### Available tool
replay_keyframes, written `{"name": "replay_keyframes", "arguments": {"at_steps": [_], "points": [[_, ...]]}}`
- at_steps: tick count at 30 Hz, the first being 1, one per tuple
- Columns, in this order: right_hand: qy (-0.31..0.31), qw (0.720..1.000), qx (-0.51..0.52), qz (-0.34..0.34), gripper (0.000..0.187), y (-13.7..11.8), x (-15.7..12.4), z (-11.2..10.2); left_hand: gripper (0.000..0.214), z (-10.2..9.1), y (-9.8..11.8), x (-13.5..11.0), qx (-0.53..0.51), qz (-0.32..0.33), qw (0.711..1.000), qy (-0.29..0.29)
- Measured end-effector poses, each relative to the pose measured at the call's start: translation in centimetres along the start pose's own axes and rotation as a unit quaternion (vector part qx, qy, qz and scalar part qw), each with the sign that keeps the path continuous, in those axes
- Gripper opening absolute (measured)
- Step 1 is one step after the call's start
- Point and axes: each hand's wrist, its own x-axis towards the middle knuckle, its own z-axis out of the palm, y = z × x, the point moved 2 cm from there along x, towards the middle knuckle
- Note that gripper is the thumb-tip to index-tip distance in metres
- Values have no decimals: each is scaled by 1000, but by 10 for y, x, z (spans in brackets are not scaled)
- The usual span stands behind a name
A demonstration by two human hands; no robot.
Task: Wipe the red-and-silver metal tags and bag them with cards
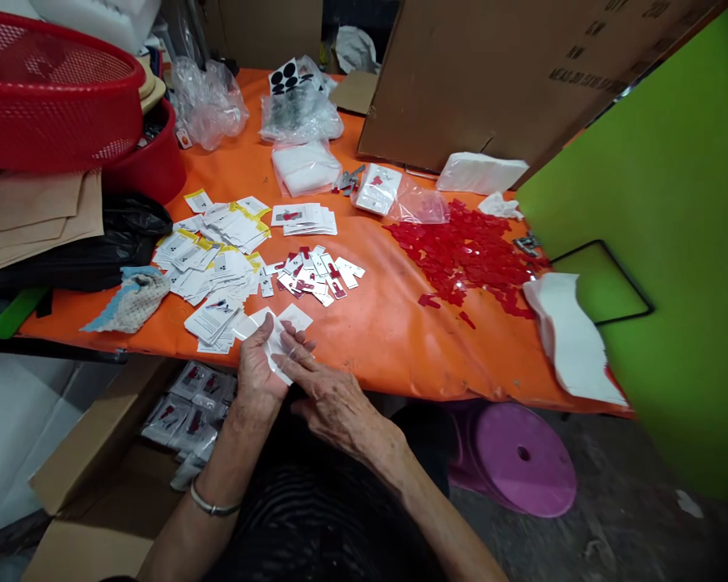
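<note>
My left hand (262, 360) is closed on a small clear plastic bag (274, 346) with something white in or behind it, just over the table's front edge. Across the bag lie the fingers of my right hand (328, 396), pressing on its face; its thumb is partly hidden. Under and behind the hands is a white sheet or card (295, 318). Beyond them spreads a pile of small cards with red and metal pieces (319, 275). To the left are printed leaflets (213, 318) and a heap of yellow-topped packets (218, 250).
Loose red plastic pieces (467, 250) cover the orange table's right side. A stack of printed cards (303, 217) lies farther back. An open carton (115, 469) with packed bags stands below left, a purple stool (525, 461) below right. A green panel (655, 242) borders the right.
</note>
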Motion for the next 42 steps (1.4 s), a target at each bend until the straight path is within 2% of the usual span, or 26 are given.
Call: {"name": "replay_keyframes", "arguments": {"at_steps": [3, 6, 8, 9, 11, 13, 15, 18, 22, 26, 34, 38, 42], "points": [[-34, 996, 68, -48, 68, -9, 1, 1, 18, -16, 8, -4, -2, 24, 999, 22], [-59, 982, 147, -104, 54, -10, 0, -1, 15, -32, 17, -8, 0, 37, 998, 55], [-67, 973, 198, -100, 39, -2, 4, -1, 12, -39, 24, -9, 4, 52, 996, 71], [-49, 975, 203, -77, 31, 6, 8, -2, 10, -42, 29, -9, 6, 64, 995, 79], [27, 989, 142, -19, 26, 23, 24, -4, 8, -46, 37, -8, 14, 86, 992, 92], [97, 995, -2, 6, 33, 36, 47, -6, 7, -47, 42, -7, 26, 89, 991, 95], [84, 985, -148, -25, 42, 42, 72, -6, 7, -48, 43, -6, 36, 76, 993, 82], [-8, 962, -262, -79, 39, 42, 100, -9, 7, -53, 39, -5, 50, 59, 994, 74], [-84, 955, -272, -82, 24, 38, 114, -20, 7, -64, 32, -3, 66, 71, 992, 78], [-85, 957, -264, -83, 17, 38, 114, -25, 8, -67, 28, -2, 75, 76, 992, 64], [-133, 943, -285, -104, 27, 36, 123, -24, 6, -63, 24, -4, 78, 68, 993, 57], [-134, 932, -308, -140, 22, 31, 128, -27, 7, -68, 25, -6, 76, 71, 992, 70], [-126, 944, -277, -125, 16, 35, 121, -27, 4, -77, 27, -10, 76, 73, 990, 90]]}}
